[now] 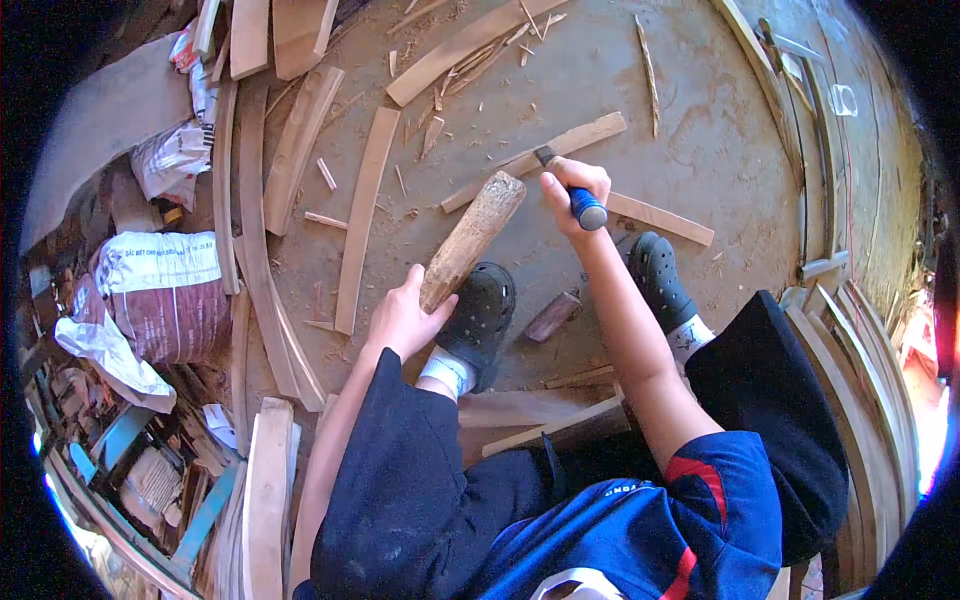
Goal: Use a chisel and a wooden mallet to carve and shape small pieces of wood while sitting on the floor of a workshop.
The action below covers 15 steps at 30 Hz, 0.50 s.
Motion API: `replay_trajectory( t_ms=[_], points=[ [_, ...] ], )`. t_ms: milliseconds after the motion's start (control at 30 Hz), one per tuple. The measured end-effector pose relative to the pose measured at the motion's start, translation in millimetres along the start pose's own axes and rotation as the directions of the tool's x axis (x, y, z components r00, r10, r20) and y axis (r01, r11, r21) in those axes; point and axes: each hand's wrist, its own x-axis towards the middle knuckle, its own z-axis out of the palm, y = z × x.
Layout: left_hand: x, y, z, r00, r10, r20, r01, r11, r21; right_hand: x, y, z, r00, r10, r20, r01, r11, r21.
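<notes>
My left hand point(408, 312) is wrapped round the lower end of a thick, worn wooden club point(472, 240), its battered far end pointing up and to the right. In my right hand point(583, 183) is a chisel point(588, 208) with a blue handle and a metal-capped butt turned toward me. The chisel's short dark blade reaches over a narrow wooden slat point(592, 133) on the floor; whether it touches the wood I cannot tell. A second flat slat point(662, 219) lies just right of my right wrist. The club's far end is close to my right hand but apart from it.
My dark clogs point(478, 325) stand on the floor either side of a short dark wood block point(552, 317). Curved boards point(367, 220) and splinters lie ahead and left. Sacks point(165, 300) and scrap wood fill the left side. Stacked curved timbers point(850, 400) are at the right.
</notes>
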Motion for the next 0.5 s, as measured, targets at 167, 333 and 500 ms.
replay_trajectory(
  t_ms=[167,333,500],
  points=[
    [1.2,-2.4,3.4,1.000,0.009,-0.007,-0.009,1.000,-0.019,-0.6,1.0,3.4,0.998,-0.055,0.024,0.055,0.998,0.022],
    [-1.6,2.5,-0.3,1.000,-0.022,-0.010,0.022,0.999,-0.036,2.6,-0.2,-0.2,1.000,0.006,-0.011,-0.007,0.999,-0.046],
    [-1.1,2.0,0.9,1.000,-0.028,-0.002,0.028,1.000,-0.008,11.5,2.6,-1.4,0.983,0.130,-0.130,-0.133,0.991,-0.014]
  ],
)
